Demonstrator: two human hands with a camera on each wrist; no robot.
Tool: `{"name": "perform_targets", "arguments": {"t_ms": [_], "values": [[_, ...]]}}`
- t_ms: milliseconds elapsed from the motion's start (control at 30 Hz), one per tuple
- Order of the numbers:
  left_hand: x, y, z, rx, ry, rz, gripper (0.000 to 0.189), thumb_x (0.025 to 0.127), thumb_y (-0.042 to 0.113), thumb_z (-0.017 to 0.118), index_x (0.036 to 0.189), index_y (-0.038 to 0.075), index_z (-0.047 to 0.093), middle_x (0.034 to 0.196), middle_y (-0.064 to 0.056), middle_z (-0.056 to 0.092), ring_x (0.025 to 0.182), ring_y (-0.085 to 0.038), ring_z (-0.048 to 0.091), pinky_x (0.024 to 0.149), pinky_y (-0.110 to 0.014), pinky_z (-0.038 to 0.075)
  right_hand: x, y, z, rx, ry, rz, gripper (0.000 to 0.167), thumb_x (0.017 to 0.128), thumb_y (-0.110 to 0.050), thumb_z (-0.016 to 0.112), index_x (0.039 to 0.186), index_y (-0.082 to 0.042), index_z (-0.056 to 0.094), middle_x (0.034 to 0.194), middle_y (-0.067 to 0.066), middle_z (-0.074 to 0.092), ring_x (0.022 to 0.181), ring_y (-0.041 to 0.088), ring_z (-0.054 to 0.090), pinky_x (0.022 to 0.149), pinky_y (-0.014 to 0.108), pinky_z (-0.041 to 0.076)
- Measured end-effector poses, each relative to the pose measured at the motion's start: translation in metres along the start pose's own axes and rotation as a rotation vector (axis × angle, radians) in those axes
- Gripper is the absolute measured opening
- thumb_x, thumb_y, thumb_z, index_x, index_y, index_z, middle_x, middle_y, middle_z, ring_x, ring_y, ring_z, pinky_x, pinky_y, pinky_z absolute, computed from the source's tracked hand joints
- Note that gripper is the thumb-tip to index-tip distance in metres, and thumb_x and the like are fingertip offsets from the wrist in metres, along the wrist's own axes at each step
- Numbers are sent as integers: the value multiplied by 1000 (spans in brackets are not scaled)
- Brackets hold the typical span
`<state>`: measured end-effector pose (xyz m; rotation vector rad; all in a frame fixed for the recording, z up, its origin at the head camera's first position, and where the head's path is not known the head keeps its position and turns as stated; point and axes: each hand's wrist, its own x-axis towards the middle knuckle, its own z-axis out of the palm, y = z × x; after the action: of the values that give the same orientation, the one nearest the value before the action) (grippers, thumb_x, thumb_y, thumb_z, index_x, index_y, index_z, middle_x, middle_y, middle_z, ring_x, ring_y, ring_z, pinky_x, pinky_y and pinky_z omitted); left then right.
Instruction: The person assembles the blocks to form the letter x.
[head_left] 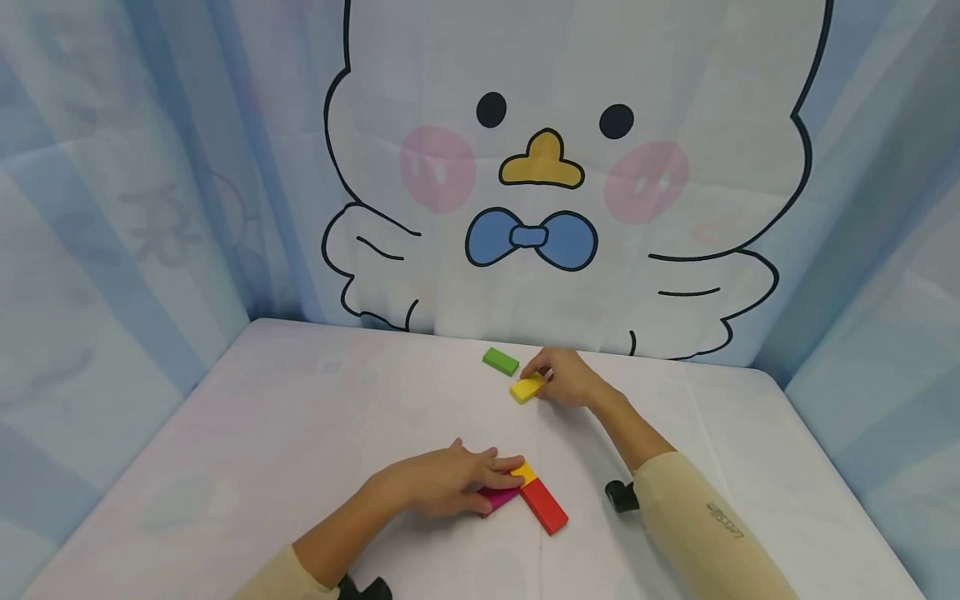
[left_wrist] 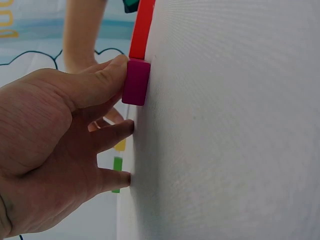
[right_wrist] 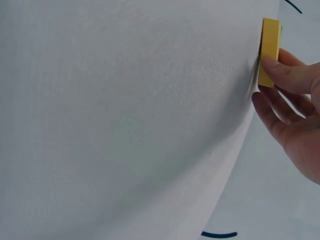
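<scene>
My left hand [head_left: 450,479] lies low over the near middle of the table. Its thumb and a finger hold a magenta block [head_left: 498,500], while other fingers spread down to the cloth in the left wrist view. An orange block [head_left: 528,473], partly under a fingertip, meets the magenta one at a corner. From there a red block [head_left: 545,507] runs toward the near right. Farther back, my right hand [head_left: 567,380] pinches a yellow block [right_wrist: 270,50] between thumb and fingers, close over the cloth. Just beyond it to the left lies a green block [head_left: 500,361].
A white cloth covers the table [head_left: 300,433]. Behind its far edge hangs a curtain [head_left: 540,300] with a cartoon bird printed on it, and blue-striped curtains [head_left: 112,208] flank both sides. Dark wrist-camera mounts [head_left: 621,496] stick out by the sleeves.
</scene>
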<state>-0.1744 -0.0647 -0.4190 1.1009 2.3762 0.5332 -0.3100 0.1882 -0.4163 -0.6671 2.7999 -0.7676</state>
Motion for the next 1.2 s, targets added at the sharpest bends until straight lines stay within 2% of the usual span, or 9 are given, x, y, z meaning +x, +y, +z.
{"name": "perform_targets", "arguments": {"t_ms": [500,733,1200], "values": [[1,1,-1,7,-1,-3,57,101,28,68,155,34,49,167,18,36,156,-24,35,122,-70,25,-17,-6,-10,-17,8,-35,29,89,6,74,114,-8,79,117,9,72,108,26,63,98,43,59],[2,2,-1,-3,-2,-10,58,101,27,69,154,35,50,166,18,36,156,-24,35,123,-70,24,-28,-6,-13,1,12,-1,29,89,4,76,114,-10,80,117,8,71,110,26,64,99,43,59],[2,3,-1,-6,0,-23,57,101,27,69,154,36,51,166,19,37,156,-25,35,123,-69,23,-52,-8,-13,20,11,-8,29,88,4,79,112,-13,80,115,4,73,109,26,67,94,40,61]]}}
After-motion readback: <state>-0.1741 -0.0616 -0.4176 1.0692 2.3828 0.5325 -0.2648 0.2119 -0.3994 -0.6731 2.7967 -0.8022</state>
